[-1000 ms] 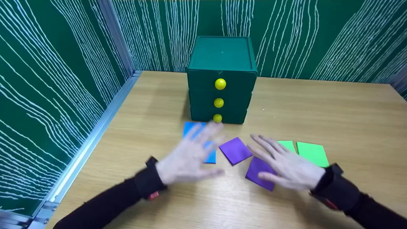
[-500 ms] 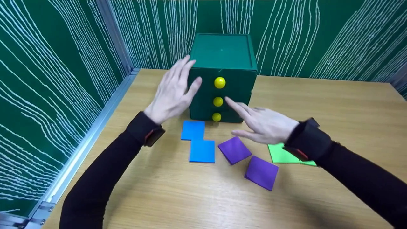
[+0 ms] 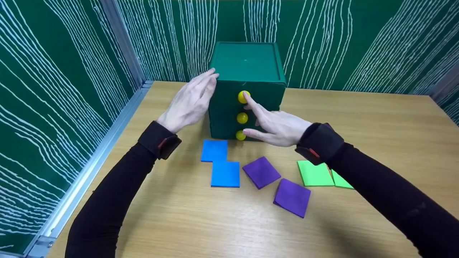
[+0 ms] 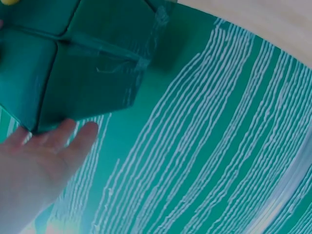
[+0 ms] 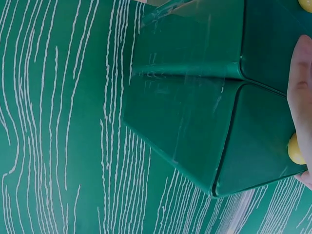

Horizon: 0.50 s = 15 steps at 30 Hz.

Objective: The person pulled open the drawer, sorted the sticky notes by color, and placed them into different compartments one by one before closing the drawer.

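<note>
A dark green box of three drawers (image 3: 222, 107) stands toward the back of the table, its drawers pushed in. My left hand (image 3: 188, 102) lies along its left side, fingers straight and fingertips at the top edge; the left wrist view shows these fingers (image 4: 80, 144) at the box's corner. In front of the box, my right hand (image 3: 283, 127) has its index fingertip over the yellow top knob (image 3: 241, 97), another finger just below it. The right thumb is spread apart, its tip near the bottom knob (image 3: 240, 135). The middle knob (image 3: 242, 118) shows between them.
On the wooden table (image 3: 197, 222) before the box lie two blue squares (image 3: 225, 174), two purple squares (image 3: 292, 197) and green squares (image 3: 315, 173) partly under the right forearm. Green panels with white wavy lines (image 3: 53, 107) stand behind and at left, with a metal rail (image 3: 89, 154).
Both hands have moved from over the coloured squares to the box. The left came to its left side; the right rose from near the middle knob to the top knob. The drawers stay in.
</note>
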Motion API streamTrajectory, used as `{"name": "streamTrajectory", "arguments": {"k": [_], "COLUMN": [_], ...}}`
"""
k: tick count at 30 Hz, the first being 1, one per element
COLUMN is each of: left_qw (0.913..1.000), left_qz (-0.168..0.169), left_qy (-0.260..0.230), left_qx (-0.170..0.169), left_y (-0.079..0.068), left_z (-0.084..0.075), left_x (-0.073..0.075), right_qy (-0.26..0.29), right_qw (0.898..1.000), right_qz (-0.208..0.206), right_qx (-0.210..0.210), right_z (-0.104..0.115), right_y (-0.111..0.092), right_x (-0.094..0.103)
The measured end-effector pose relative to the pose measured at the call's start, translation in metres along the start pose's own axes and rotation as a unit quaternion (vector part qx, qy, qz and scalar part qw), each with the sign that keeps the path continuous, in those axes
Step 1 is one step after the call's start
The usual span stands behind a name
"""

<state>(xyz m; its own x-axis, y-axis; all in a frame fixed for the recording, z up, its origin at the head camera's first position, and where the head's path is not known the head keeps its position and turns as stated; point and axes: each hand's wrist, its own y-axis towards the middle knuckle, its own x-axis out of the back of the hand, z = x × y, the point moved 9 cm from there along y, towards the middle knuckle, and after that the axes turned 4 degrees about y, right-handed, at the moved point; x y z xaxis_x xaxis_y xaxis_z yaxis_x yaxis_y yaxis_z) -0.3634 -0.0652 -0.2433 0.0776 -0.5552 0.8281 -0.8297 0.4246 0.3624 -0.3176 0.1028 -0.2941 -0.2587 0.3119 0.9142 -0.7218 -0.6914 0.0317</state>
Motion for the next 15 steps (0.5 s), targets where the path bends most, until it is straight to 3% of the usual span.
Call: {"name": "streamTrajectory", "arguments": {"k": [7,15], "left_qw": [0.9989,0.9982], "left_qz": [0.034,0.044], "left_qy": [-0.030,-0.039], "left_qx": [0.002,0.009], "left_y": [0.004,0.003], "left_z": [0.000,0.003], "left_x": [0.001,0.003], "right_qy": [0.007,-0.042], "right_qw": [1.000,0.995], "right_qz": [-0.013,-0.095], "right_qx": [-0.005,-0.012], "right_z": [0.000,0.006], "right_y": [0.011,0.015], "right_x": [0.001,0.010]}}
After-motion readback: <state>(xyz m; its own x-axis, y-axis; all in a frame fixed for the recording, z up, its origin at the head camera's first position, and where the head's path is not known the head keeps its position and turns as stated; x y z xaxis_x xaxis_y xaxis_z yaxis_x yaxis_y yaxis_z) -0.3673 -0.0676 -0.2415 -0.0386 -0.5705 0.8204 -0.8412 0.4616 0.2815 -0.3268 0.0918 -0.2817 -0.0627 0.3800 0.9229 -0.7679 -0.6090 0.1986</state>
